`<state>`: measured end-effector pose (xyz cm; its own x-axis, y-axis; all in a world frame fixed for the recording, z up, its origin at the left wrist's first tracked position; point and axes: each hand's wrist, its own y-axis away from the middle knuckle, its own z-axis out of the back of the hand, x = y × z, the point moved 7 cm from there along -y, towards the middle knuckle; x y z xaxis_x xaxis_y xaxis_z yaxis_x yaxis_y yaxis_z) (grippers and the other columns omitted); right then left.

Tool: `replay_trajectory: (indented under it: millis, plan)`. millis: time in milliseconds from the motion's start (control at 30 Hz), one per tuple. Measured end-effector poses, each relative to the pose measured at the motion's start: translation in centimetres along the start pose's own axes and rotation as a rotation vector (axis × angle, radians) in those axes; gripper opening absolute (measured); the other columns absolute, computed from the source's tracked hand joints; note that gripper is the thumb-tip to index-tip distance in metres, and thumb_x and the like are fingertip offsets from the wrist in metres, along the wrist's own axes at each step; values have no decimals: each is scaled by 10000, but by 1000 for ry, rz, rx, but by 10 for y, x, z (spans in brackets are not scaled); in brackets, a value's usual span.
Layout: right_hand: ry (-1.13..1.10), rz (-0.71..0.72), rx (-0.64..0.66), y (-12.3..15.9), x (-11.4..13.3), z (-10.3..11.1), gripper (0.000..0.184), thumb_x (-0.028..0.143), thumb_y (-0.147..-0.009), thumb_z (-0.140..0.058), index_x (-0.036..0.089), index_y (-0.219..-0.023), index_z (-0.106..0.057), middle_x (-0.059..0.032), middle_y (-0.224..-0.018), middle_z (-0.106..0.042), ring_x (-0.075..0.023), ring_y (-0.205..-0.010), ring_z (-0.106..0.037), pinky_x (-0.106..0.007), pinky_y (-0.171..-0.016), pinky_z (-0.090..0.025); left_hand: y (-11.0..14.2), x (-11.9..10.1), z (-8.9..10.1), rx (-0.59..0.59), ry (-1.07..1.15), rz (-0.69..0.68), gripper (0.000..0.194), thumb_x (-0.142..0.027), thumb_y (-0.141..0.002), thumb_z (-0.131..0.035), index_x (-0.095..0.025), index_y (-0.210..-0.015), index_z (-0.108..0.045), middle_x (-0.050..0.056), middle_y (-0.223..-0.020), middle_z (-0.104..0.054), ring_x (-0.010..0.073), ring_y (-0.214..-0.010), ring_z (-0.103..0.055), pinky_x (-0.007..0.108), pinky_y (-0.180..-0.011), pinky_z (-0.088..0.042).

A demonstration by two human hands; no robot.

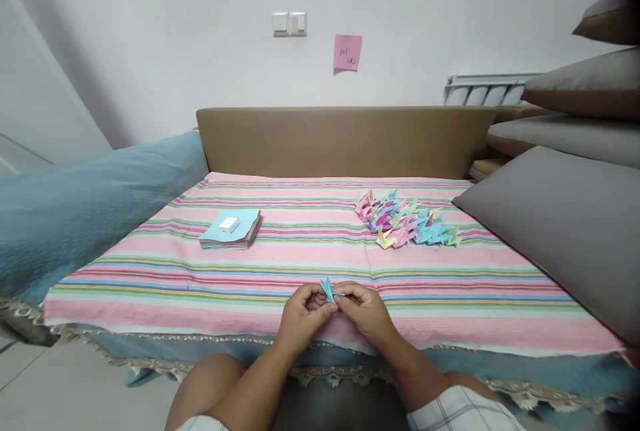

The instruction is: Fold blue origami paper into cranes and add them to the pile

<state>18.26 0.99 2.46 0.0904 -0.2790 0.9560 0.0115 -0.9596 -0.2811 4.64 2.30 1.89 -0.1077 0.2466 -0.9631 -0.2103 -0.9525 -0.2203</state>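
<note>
Between my two hands is a small folded piece of light blue paper (pixel 329 290), narrow and pointed like a partly shaped paper crane. My left hand (pixel 306 314) pinches it from the left, thumb across the front. From the right, my right hand (pixel 364 311) grips it between thumb and fingers. Both hands are just above the striped cloth, near its front edge. Farther back on the right lies a cluster of folded paper cranes (pixel 400 221) in pink, blue, purple, yellow and green. A stack of square paper (pixel 235 234) sits at the left, its top sheet light blue.
A small white block (pixel 229 224) rests on the paper stack. Grey cushions (pixel 545 238) pile up at the right. The striped cloth (pixel 310 218) covers the seat, with a blue armrest (pixel 100 198) at left and a brown backrest (pixel 345 143) behind.
</note>
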Motion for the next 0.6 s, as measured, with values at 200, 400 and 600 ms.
replay_trajectory:
  millis: [200,400,600]
  plan:
    - [-142,-180,-28,2,-9,-2,290,442,-661,-694,184,-776,-629,2,-664,-624,-132,-602,-561,-274,-623,-463,2,-9,2,-16,-39,-32,313,-457,-771,-543,-163,-697,-622,8,-638,-580,137,-623,-508,242,-606,-397]
    - [-275,-224,-98,3,-18,0,316,448,-664,-690,184,-786,-566,10,-655,-593,-130,-613,-543,-254,-599,-434,3,12,3,-71,138,89,411,-511,-808,-475,-155,-634,-585,25,-623,-589,152,-620,-528,264,-616,-423]
    - [-331,-235,-73,4,-21,-4,282,421,-689,-674,186,-780,-545,28,-640,-569,-108,-593,-512,-238,-597,-415,3,13,-3,-40,186,106,353,-481,-772,-546,-162,-622,-524,-4,-590,-562,128,-588,-505,245,-599,-403]
